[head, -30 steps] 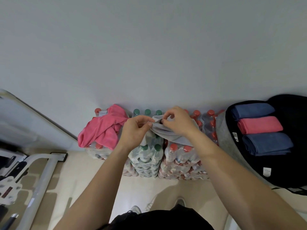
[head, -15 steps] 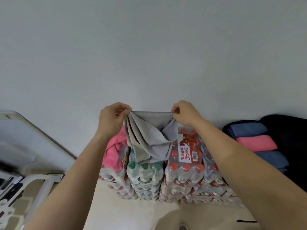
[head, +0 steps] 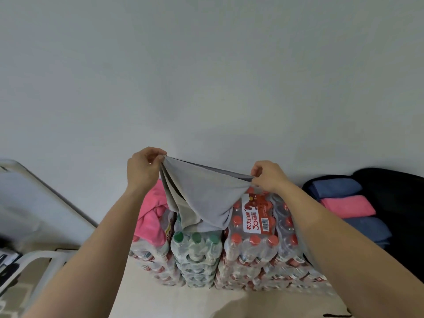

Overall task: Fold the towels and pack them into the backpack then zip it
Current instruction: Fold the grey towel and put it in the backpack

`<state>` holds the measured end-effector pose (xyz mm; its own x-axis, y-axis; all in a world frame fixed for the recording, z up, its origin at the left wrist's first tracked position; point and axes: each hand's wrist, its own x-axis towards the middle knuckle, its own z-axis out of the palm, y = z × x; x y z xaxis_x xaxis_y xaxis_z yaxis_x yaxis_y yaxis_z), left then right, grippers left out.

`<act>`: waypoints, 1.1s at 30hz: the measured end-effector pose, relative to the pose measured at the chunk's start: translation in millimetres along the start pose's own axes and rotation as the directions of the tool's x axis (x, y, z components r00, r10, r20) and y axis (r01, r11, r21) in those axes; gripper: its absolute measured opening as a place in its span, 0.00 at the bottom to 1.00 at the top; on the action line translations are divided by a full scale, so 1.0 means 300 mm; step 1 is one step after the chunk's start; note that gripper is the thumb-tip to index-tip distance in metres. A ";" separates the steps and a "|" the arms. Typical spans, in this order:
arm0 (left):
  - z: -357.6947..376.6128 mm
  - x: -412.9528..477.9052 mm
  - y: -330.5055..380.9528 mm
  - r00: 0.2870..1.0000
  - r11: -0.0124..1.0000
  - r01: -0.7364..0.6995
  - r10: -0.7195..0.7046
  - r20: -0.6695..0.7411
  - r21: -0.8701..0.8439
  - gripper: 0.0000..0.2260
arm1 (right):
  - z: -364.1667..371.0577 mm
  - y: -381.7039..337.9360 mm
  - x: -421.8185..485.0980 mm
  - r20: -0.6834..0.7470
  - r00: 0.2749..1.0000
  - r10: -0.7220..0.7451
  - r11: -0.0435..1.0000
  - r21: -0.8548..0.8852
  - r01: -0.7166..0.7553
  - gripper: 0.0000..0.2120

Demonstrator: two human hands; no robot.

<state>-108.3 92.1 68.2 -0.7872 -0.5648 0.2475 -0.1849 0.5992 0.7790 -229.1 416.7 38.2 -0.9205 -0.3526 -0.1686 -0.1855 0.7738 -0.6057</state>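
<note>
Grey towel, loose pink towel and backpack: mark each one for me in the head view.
grey towel (head: 202, 196), head view, middle of the hanging cloth.
loose pink towel (head: 151, 214), head view, on its bunched folds.
backpack (head: 403, 203), head view, bare black inner wall.

I see my left hand (head: 143, 167) and right hand (head: 268, 175) each pinching a top corner of a soft grey cloth towel (head: 202, 198), held up so it sags between them above shrink-wrapped packs of red-capped plastic bottles (head: 252, 246). A crumpled pink towel (head: 151, 216) lies on the packs to the left. At the right, an open black backpack (head: 401, 203) holds a folded blue towel (head: 335, 188), a folded pink towel (head: 346, 206) and a second folded blue towel (head: 367, 228) side by side.
</note>
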 end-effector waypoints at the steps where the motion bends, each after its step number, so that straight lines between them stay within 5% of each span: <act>1: 0.006 0.001 -0.013 1.000 1.000 0.019 -0.019 0.004 0.009 0.08 | -0.002 -0.002 -0.007 0.003 1.000 -0.023 0.999 0.029 0.023 0.09; 7: 0.016 0.018 -0.087 0.991 0.991 0.133 -0.132 -0.028 0.027 0.07 | -0.022 -0.032 -0.040 0.127 0.974 -0.189 0.981 0.070 0.181 0.13; 17: 0.010 0.036 -0.066 0.992 0.992 0.122 -0.121 -0.030 0.019 0.08 | -0.053 -0.031 -0.078 0.066 0.968 -0.244 0.970 0.002 0.244 0.03; 26: -0.007 0.051 -0.009 0.997 0.997 0.073 -0.073 -0.040 -0.004 0.08 | -0.128 -0.060 -0.057 -0.160 0.957 -0.243 0.966 0.046 0.253 0.03; 33: -0.055 0.115 0.170 0.989 0.981 0.021 -0.049 -0.137 -0.195 0.07 | -0.310 -0.236 -0.008 -0.454 0.790 -0.412 0.906 -0.110 0.409 0.05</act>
<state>-135.2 93.7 126.1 -0.6889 -0.6660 0.2860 -0.0832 0.4646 0.8816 -245.7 411.8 153.7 -0.8070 -0.3587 0.4691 -0.5824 0.6147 -0.5319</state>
